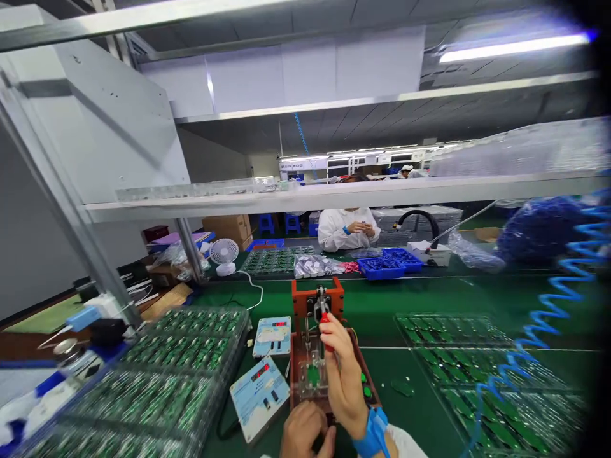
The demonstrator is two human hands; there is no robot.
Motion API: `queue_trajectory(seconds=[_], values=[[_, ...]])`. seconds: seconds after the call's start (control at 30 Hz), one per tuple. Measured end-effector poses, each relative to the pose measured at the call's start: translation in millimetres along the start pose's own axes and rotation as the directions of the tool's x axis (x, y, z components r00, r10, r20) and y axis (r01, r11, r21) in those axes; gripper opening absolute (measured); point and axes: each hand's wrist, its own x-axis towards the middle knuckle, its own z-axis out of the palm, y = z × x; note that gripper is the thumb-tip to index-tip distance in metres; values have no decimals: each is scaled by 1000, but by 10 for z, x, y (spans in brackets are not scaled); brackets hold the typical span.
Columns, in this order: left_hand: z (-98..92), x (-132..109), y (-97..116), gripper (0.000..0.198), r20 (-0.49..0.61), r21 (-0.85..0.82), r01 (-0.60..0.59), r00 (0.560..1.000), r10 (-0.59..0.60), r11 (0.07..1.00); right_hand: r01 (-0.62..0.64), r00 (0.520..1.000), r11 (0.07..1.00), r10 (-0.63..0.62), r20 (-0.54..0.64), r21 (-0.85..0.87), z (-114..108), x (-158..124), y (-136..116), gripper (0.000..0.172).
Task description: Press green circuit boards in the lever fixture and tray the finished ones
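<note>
The right hand was closed around the red-handled metal lever of an orange-framed press fixture, the left hand lay curled, contents hidden, and the small green circuit board just beyond it seemed light, stiff and fragile, best held by its edges.

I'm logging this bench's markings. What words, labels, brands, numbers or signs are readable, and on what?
Upper blue-and-white box: red digits, perhaps "305", too blurred to be sure.
Lower blue-and-white box: red digits, too blurred to read.
Printing on both boxes: too small.
Nothing else legible.
</note>
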Motion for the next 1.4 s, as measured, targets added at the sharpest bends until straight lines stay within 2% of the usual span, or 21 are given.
queue_trajectory(seconds=[0.1, 0.27, 0.37, 0.43, 0.53, 0.6, 0.7, 0.8, 0.9, 1.0, 1.17, 1.3, 1.4], values=[[-11, 22, 63, 26, -25, -12, 30, 999, -30, 999, 40, 999, 998, -39, 7, -41, -20, 22, 51, 29], [-70, 74, 145, 28, 0, -49, 91, 996, -91, 995, 178, 983, 973, -167, 81, -147, -132, 86, 150, 28], [-77, 72, 142, 30, 5, -77, 103, 995, -103, 992, 245, 968, 947, -227, 109, -208, -216, 280, 82, 28], [-78, 68, 133, 29, 14, -97, 108, 994, -107, 989, 237, 970, 943, -218, 106, -234, -243, 522, -16, 27], [-86, 69, 126, 29, 19, -123, 106, 994, -105, 987, 141, 987, 968, -123, 99, -205, -197, 998, -117, 25], [-94, 75, 125, 29, 20, -129, 106, 994, -104, 986, 33, 994, 990, -19, 105, -134, -115, 1315, -79, 27], [-106, 84, 125, 28, 24, -125, 103, 995, -101, 987, -135, 976, 990, 141, 166, -49, 25, 1671, 145, 34], [-112, 91, 126, 28, 27, -119, 95, 995, -93, 988, -292, 926, 954, 298, 231, -61, 122, 1837, 442, 39], [-118, 96, 131, 27, 32, -115, 91, 996, -88, 989, -384, 874, 917, 397, 280, -105, 170, 1860, 672, 43], [-127, 100, 133, 28, 38, -113, 93, 995, -89, 989, -423, 843, 897, 441, 309, -128, 208, 1830, 796, 47], [-144, 112, 131, 30, 74, -90, 99, 993, -93, 991, -451, 835, 876, 482, 264, -171, 190, 1756, 839, 45], [-193, 135, 167, 27, 72, -141, 93, 994, -83, 986, -424, 878, 880, 458, 142, -215, -96, 1448, 824, 39], [-297, 171, 178, 20, 62, -178, 152, 988, -143, 972, -421, 895, 868, 445, 35, -263, -415, 936, 825, 41]])
